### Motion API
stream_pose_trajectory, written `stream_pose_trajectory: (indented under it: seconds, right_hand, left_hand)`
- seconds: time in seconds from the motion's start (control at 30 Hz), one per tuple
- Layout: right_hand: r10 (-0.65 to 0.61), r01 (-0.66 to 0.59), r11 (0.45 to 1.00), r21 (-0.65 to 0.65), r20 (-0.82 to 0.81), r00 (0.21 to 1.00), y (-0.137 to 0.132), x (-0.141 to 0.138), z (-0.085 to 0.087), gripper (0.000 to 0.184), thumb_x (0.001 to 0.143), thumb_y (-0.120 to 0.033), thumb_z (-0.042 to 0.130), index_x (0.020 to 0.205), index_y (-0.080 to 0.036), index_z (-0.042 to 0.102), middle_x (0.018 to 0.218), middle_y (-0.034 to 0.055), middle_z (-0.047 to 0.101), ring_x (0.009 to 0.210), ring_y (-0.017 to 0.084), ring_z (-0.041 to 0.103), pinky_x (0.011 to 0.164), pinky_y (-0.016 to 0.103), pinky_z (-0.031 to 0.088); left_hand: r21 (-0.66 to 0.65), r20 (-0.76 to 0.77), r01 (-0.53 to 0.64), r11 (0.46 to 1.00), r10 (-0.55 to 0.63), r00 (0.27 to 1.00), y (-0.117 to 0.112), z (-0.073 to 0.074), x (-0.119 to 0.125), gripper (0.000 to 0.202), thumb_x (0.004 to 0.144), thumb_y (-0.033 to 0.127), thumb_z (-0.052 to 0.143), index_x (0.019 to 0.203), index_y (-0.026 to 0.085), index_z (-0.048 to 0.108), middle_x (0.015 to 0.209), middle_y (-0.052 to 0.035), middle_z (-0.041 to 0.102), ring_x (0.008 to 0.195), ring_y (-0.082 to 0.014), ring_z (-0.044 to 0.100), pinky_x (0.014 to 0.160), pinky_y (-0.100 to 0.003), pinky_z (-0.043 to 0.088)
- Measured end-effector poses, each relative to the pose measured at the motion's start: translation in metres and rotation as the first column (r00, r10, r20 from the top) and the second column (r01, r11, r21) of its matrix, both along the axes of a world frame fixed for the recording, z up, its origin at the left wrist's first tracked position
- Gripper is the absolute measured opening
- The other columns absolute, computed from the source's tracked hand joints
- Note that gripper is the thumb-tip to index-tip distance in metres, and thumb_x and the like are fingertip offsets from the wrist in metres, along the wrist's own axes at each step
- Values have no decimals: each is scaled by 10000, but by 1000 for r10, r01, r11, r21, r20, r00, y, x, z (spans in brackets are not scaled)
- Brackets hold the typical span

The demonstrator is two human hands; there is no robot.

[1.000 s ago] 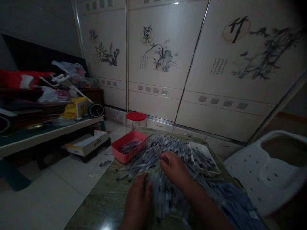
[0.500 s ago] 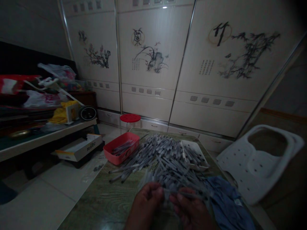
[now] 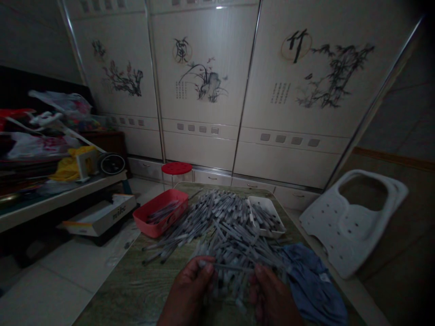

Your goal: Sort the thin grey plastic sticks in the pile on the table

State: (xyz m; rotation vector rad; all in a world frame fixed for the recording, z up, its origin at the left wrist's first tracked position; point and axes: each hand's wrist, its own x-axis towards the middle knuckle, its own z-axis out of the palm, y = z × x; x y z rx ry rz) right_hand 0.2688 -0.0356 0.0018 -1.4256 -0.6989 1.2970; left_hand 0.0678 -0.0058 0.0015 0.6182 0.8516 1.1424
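Note:
A large heap of thin grey plastic tubes with dark marks (image 3: 227,231) covers the middle of the wood-patterned tabletop (image 3: 115,285). My left hand (image 3: 188,290) pinches one loose tube (image 3: 227,267) at the near edge of the heap. That tube runs sideways toward my right hand (image 3: 272,294), whose curled fingertips sit close to its right end, over the heap. I cannot tell whether those fingers grip it. A red plastic tray (image 3: 159,213) and a white tray (image 3: 267,216) both hold more tubes.
A crumpled blue cloth (image 3: 311,285) lies on the table's right side. Beyond the table stand a red-topped stool (image 3: 176,168) and painted cabinet doors (image 3: 204,90). A white plastic seat (image 3: 350,217) is on the right. Bags crowd a low table (image 3: 61,190) on the left, above a white box (image 3: 100,215).
My hands have come together at the near edge of the heap, and a single tube now lies between them. The view has swung, so the table sits further left in the picture.

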Motion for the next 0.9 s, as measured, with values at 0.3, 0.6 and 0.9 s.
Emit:
stream_pose_trajectory:
  seconds: [0.3, 0.6, 0.9]
  right_hand:
    - [-11, -22, 991, 132, 245, 969, -5, -3, 0, 616, 907, -820, 485, 747, -237, 605, 548, -45, 543, 400, 96, 408, 417, 224, 283]
    - [-75, -61, 963, 261, 480, 874, -19, -11, 5, 692, 915, -874, 393, 797, -239, 644, 580, -4, 604, 482, 160, 566, 500, 270, 424]
    - [315, -327, 945, 18, 217, 924, -10, -4, -2, 661, 827, -883, 520, 734, -231, 584, 490, -73, 475, 429, 91, 371, 452, 208, 262]
  left_hand:
    - [-31, -26, -91, 995, 90, 996, 3, 9, 4, 448, 753, 524, 900, 988, 177, 740, 710, 19, 661, 622, -89, 550, 579, -177, 428]
    - [-102, 12, -150, 983, 152, 988, -1, 11, 9, 418, 738, 493, 917, 765, 174, 649, 626, 62, 555, 524, -62, 443, 503, -173, 369]
    - [-13, -57, -25, 1000, 24, 998, -1, 20, -5, 381, 795, 509, 869, 963, 205, 713, 669, 49, 590, 548, -77, 443, 522, -179, 342]
